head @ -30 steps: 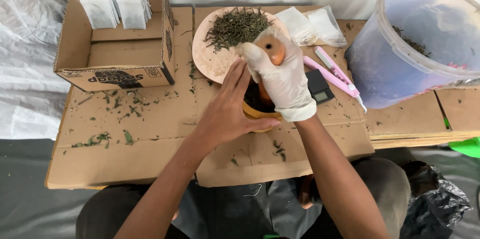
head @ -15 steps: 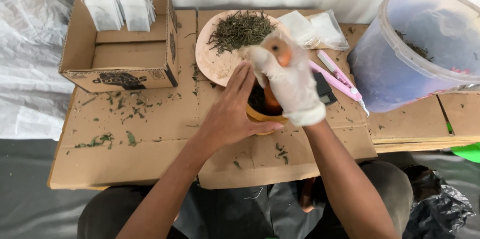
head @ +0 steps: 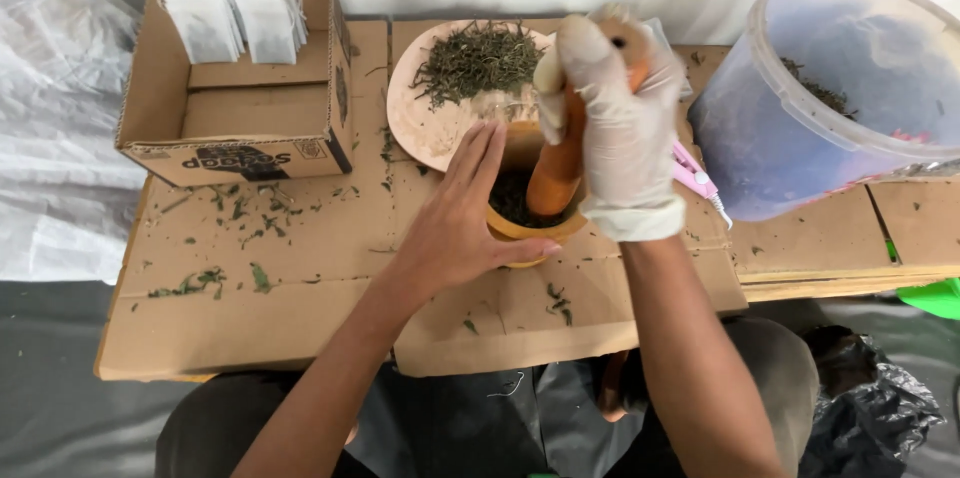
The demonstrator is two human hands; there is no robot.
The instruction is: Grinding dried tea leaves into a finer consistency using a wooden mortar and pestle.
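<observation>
Since the earlier frame, the gloved right hand (head: pixel 618 133) is lifting the one orange pestle (head: pixel 556 173) higher, fingers wrapped tightly round it, its tip staying inside the single wooden mortar (head: pixel 530 223). The bare left hand (head: pixel 465 223) is lying flat, fingers together, against the mortar's left side, steadying it. Behind the mortar, one plate (head: pixel 425 118) is holding dried leaves; left of it, one box (head: pixel 240 108) is keeping two stacks of white bags (head: pixel 235 18); right, one bucket (head: pixel 850 88).

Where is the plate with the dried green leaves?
In the head view, the round plate of dried leaves sits at the table's far middle, between the cardboard box on the left and the plastic bucket on the right, just behind the mortar.
</observation>
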